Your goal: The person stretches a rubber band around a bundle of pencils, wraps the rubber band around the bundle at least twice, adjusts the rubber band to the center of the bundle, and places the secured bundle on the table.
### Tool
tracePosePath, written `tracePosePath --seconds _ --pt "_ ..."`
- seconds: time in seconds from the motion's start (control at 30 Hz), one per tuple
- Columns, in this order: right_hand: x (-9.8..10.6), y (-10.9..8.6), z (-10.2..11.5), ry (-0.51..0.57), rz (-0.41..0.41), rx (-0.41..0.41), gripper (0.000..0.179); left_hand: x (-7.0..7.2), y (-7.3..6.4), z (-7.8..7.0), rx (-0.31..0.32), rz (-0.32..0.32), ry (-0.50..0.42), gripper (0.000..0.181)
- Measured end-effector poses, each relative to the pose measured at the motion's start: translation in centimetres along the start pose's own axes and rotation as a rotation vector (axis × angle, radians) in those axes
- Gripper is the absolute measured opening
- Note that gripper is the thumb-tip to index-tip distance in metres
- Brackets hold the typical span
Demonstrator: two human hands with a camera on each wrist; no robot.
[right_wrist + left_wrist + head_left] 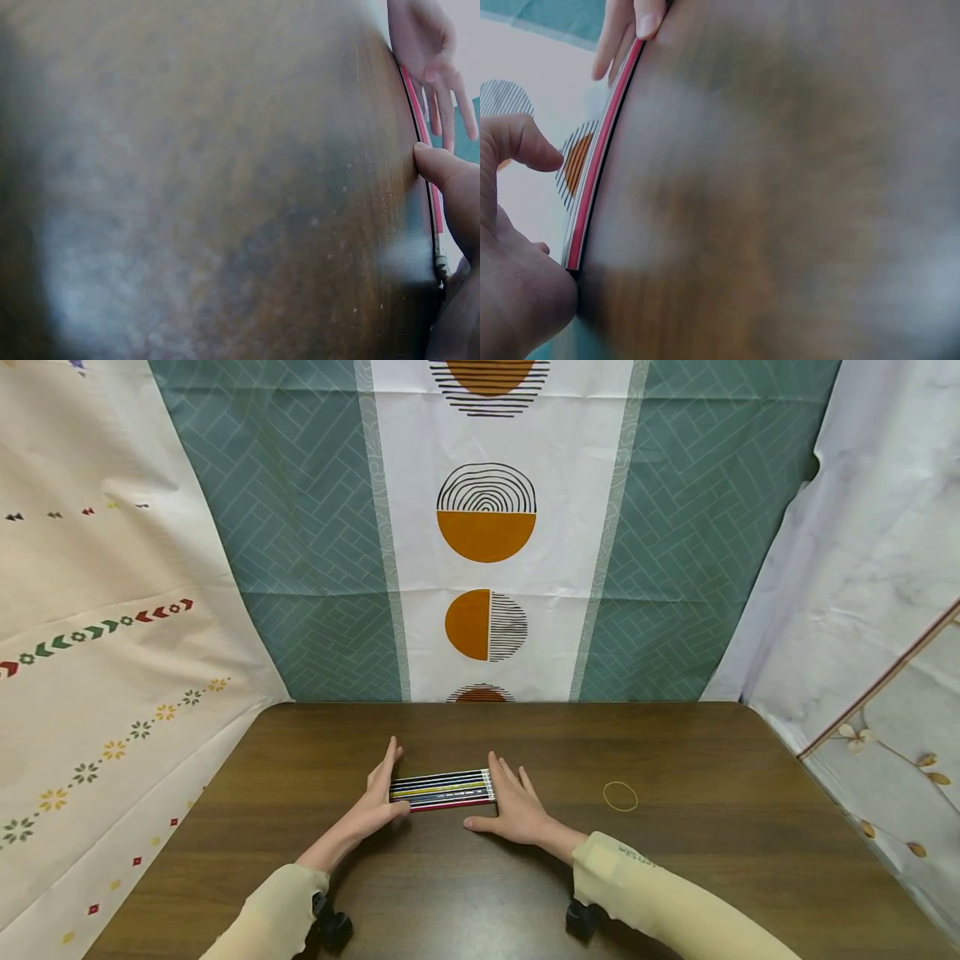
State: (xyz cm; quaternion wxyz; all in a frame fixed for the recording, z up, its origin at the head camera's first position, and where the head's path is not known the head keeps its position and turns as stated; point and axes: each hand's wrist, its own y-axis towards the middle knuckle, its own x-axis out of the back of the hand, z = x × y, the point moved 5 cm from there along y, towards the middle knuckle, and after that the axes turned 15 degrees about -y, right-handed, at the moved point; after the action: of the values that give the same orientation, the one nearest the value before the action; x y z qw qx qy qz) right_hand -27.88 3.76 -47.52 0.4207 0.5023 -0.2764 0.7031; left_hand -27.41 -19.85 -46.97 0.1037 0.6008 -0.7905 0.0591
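Note:
Several pencils (442, 791) lie side by side as a flat row on the table, in dark, yellow and red colours. My left hand (372, 803) stands at their left ends, its fingers extended and its palm against the ends. At the opposite side, my right hand (516, 807) meets the eraser ends with its fingers straight and its thumb spread toward me. The red pencil (603, 150) is nearest to me and shows edge-on in the left wrist view. In the right wrist view, the right thumb (442, 166) overlaps the same red pencil (437, 210).
On the brown wooden table (697, 860), a thin yellow loop, like a rubber band (604, 794), lies to the right of the right hand. A patterned cloth (322, 527) hangs behind the table's far edge, with pale cloths at both sides.

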Motion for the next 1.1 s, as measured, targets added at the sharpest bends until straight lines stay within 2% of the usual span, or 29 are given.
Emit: tracePosePath --seconds 0.3,0.77,1.1 --pt "-0.2 -0.3 -0.1 0.004 -0.001 0.003 0.107 -0.4 -0.5 0.2 0.03 0.021 -0.041 0.113" --pt "-0.3 -2.1 0.2 -0.007 -0.028 -0.014 0.103 -0.5 -0.9 -0.1 0.001 0.033 -0.058 0.114" --pt "-0.3 -2.4 0.9 -0.006 -0.017 -0.018 0.1 -0.5 -0.9 -0.2 -0.007 0.036 -0.053 0.114"
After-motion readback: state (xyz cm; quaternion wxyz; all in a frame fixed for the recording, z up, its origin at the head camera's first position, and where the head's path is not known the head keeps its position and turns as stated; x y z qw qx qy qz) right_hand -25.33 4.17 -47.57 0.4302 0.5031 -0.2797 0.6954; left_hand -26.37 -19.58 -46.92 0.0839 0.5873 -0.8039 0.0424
